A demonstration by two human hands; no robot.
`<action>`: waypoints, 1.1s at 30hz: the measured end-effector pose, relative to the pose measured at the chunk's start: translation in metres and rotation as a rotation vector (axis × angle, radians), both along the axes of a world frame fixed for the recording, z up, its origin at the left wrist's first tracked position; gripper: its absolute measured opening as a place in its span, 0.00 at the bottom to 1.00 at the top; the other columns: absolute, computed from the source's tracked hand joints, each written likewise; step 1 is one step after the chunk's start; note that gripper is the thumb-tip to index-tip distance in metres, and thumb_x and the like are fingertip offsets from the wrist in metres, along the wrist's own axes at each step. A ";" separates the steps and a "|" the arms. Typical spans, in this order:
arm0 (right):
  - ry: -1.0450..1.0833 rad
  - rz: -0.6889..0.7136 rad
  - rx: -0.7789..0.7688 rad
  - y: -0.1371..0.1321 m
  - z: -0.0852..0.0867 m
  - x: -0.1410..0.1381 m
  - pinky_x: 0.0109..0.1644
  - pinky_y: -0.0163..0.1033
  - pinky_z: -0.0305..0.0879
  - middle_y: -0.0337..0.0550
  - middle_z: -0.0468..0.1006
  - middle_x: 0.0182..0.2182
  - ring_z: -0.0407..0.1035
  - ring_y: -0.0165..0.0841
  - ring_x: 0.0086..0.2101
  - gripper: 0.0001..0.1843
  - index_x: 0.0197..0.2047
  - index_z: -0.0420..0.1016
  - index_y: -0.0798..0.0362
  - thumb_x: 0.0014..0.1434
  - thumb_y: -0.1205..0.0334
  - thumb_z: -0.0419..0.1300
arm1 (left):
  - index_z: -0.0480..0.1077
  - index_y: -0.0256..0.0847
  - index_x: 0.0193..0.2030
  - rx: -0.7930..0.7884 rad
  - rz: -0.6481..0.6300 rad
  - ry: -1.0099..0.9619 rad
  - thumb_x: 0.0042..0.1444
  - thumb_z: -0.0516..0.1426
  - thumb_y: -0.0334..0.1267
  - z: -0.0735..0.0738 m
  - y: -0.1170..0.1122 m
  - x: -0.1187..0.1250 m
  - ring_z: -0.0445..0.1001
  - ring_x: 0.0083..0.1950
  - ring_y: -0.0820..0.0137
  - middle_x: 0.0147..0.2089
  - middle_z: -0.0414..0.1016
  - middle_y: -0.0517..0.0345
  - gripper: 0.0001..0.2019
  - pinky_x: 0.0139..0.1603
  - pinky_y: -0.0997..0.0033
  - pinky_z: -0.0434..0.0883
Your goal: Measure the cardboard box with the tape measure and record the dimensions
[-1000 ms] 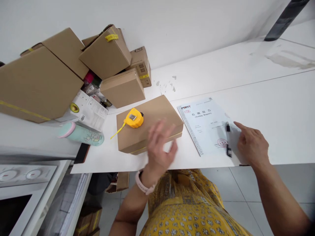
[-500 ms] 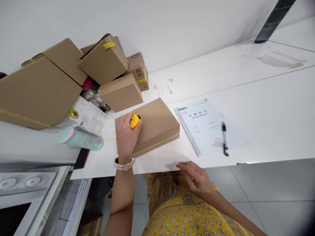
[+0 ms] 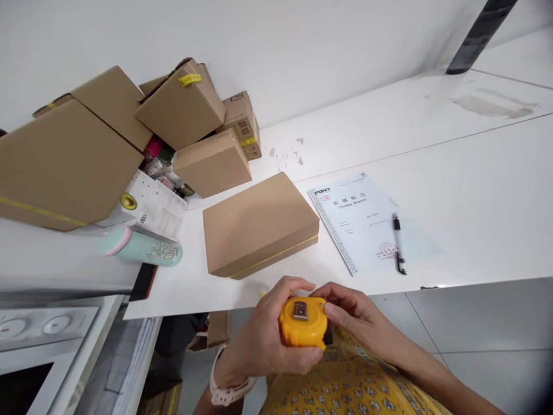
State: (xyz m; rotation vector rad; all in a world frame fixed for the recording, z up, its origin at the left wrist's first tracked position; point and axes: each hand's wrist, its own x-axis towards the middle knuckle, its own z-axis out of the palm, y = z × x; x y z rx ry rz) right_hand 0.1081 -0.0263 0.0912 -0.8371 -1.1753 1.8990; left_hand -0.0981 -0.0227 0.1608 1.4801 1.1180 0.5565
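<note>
A yellow tape measure [image 3: 298, 333] with a brown belt clip on its side is held over the table's front edge, close to my body. My left hand [image 3: 264, 333] is wrapped round its case, thumb along the near side. At the right side of the case, my right hand [image 3: 358, 314] closes its thumb and fingers on the corner; some fingertips are hidden. Just beyond my hands, a closed cardboard box [image 3: 259, 222] lies flat on the white table [image 3: 294, 276].
A printed report [image 3: 345, 213] with a pen [image 3: 398, 245] on it lies right of the box. More cardboard boxes [image 3: 181, 109], a white carton [image 3: 158, 207] and a mint-green bottle [image 3: 147, 246] crowd the left side. A white appliance [image 3: 47, 328] stands at lower left.
My left hand has lifted the tape measure off the box and brought it toward my body. My right hand has come up to meet it and now grips its edge.
</note>
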 end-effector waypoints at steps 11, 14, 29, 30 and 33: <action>0.089 0.016 -0.176 0.023 0.012 -0.001 0.26 0.35 0.61 0.33 0.70 0.23 0.61 0.26 0.22 0.19 0.33 0.73 0.48 0.56 0.42 0.70 | 0.72 0.49 0.59 0.033 0.251 -0.113 0.43 0.68 0.44 0.005 -0.010 -0.061 0.72 0.38 0.63 0.43 0.73 0.55 0.33 0.35 0.68 0.69; 0.065 -0.169 -0.080 0.054 0.022 0.027 0.23 0.36 0.58 0.33 0.66 0.20 0.57 0.27 0.21 0.19 0.29 0.73 0.46 0.56 0.40 0.69 | 0.75 0.48 0.56 0.216 0.550 -0.095 0.47 0.66 0.47 0.016 -0.004 -0.098 0.74 0.44 0.59 0.48 0.78 0.51 0.27 0.38 0.66 0.73; -0.158 -0.460 0.134 0.216 0.014 0.012 0.42 0.40 0.66 0.41 0.75 0.31 0.68 0.32 0.35 0.23 0.27 0.71 0.51 0.50 0.42 0.71 | 0.74 0.39 0.52 0.248 0.848 -0.206 0.45 0.68 0.46 0.009 0.067 -0.217 0.80 0.41 0.63 0.42 0.83 0.54 0.27 0.44 0.69 0.76; -0.189 -0.450 0.148 0.219 0.012 0.006 0.43 0.41 0.66 0.41 0.75 0.31 0.68 0.32 0.35 0.23 0.26 0.70 0.51 0.51 0.41 0.70 | 0.74 0.39 0.52 0.236 0.852 -0.194 0.45 0.69 0.46 0.007 0.067 -0.218 0.80 0.40 0.64 0.42 0.83 0.54 0.27 0.43 0.70 0.76; -0.250 -0.431 0.176 0.220 0.006 -0.010 0.43 0.42 0.63 0.40 0.75 0.30 0.68 0.33 0.36 0.24 0.25 0.68 0.51 0.52 0.41 0.70 | 0.75 0.37 0.51 0.213 0.867 -0.163 0.45 0.69 0.46 0.001 0.067 -0.218 0.79 0.39 0.66 0.40 0.82 0.55 0.27 0.41 0.72 0.74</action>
